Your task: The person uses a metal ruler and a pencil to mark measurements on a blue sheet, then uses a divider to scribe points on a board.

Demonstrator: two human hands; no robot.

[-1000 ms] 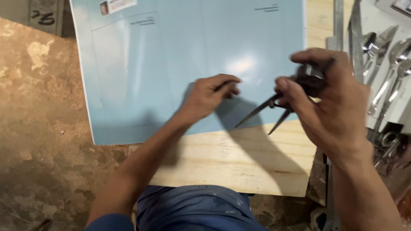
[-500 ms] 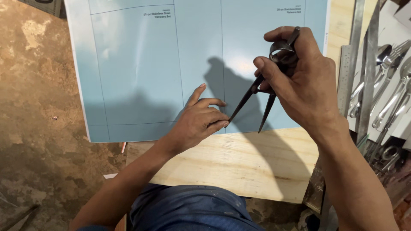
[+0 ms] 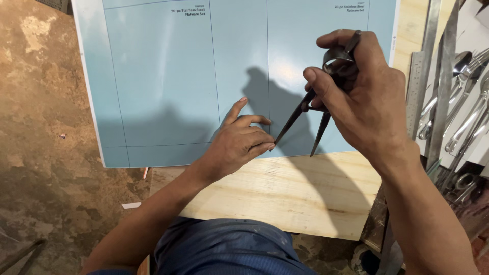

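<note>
Pale-blue sheet (image 3: 163,81) on plywood board (image 3: 285,193)

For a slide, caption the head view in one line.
Right hand holds a metal divider over a pale blue sheet, one tip by the left hand's fingertips.

Two bare forearms, no sleeves, no rings or watch on left hand (image 3: 239,145) or right hand (image 3: 364,104); blue, paint-flecked trousers (image 3: 229,247).

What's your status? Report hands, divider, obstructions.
Right hand grips metal divider, legs spread over blue sheet. Left hand flat on sheet, fingertips by one point. Nothing between.
</note>
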